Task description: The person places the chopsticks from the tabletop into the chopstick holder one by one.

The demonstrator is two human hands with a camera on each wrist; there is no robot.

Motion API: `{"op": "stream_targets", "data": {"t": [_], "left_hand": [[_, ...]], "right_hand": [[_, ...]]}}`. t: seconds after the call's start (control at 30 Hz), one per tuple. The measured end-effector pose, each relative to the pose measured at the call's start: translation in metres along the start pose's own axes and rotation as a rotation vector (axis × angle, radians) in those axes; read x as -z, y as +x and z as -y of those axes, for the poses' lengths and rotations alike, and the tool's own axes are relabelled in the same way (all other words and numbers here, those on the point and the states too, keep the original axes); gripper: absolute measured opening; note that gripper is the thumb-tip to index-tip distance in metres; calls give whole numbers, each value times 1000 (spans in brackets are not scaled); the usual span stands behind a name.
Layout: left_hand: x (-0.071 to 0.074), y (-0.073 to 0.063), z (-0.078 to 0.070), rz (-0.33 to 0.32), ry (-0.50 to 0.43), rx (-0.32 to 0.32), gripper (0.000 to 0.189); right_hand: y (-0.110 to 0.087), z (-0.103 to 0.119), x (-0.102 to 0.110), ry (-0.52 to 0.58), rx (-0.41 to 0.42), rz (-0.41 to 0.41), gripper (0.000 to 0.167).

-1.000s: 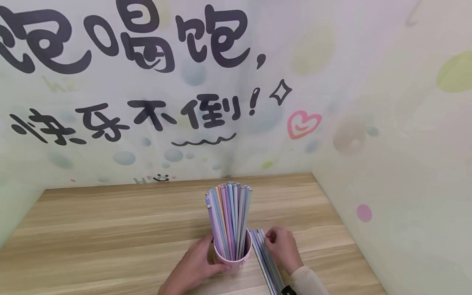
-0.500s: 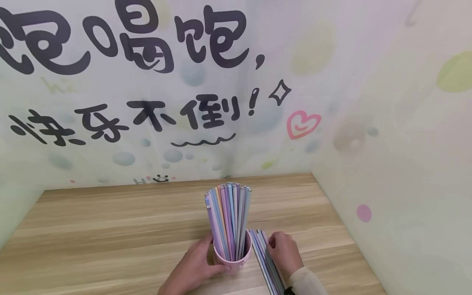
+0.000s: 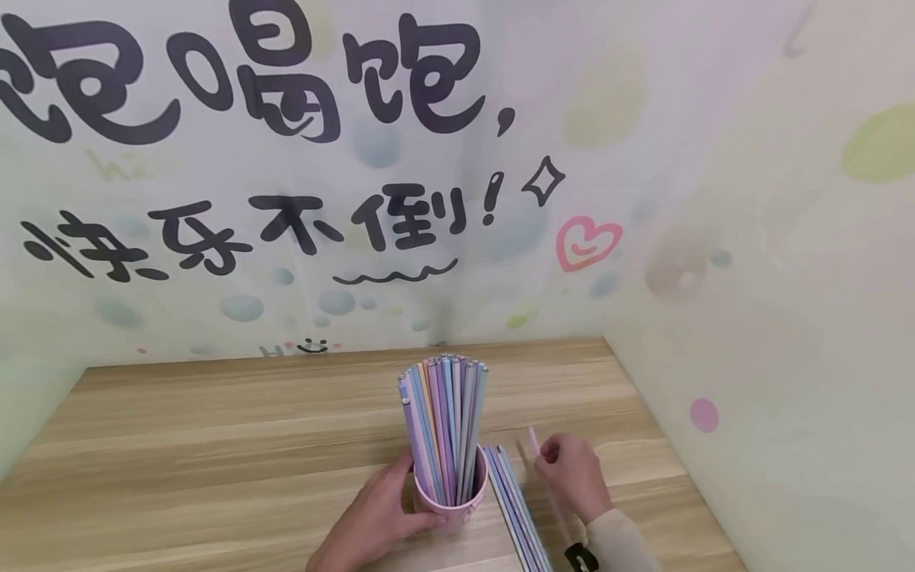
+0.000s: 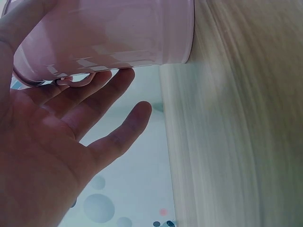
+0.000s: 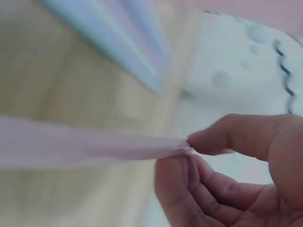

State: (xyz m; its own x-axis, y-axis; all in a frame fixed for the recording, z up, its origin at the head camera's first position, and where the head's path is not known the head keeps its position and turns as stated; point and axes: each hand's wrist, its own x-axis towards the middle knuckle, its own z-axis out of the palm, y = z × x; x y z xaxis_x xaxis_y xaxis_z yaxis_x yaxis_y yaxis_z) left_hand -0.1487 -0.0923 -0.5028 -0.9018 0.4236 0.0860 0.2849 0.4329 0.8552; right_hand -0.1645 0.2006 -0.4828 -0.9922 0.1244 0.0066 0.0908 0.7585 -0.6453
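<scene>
A pink cup stands upright on the table, packed with slim pastel sticks in purple, blue, grey and orange. My left hand holds the cup from its left side; in the left wrist view the fingers reach round the pink wall, the little finger apart from it. My right hand pinches a slim pink stick between thumb and fingers. In the right wrist view this pink stick is blurred, so pencil or straw I cannot tell. Between cup and right hand lies a row of loose sticks.
The wood-grain table meets a printed back wall behind the cup. A side wall rises on the right. A black strap piece shows by the right sleeve.
My right hand has moved right, away from the row of loose sticks, with the pink stick now in its pinch. My left hand and the cup have stayed in place.
</scene>
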Motion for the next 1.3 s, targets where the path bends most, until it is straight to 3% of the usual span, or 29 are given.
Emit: {"op": "stream_targets", "data": {"t": [0.23,0.43,0.6,0.8,0.93,1.3], "left_hand": [[0,0,-1,-6,7,2,95],[0,0,1,-5,6,-2,95],[0,0,2,-4,2,-15,94],[0,1,2,1,-10,-17,97],[1,1,2,5,-11,-17,99],[0,1,4,7,-5,-13,99]], "right_hand": [[11,40,36,63,136,-249,6],[15,78,54,224,300,-484,5],[11,114,66,386,417,-591,5],[7,148,73,549,481,-628,8],[9,155,64,584,478,-611,7],[4,119,-3,430,443,-476,6]]}}
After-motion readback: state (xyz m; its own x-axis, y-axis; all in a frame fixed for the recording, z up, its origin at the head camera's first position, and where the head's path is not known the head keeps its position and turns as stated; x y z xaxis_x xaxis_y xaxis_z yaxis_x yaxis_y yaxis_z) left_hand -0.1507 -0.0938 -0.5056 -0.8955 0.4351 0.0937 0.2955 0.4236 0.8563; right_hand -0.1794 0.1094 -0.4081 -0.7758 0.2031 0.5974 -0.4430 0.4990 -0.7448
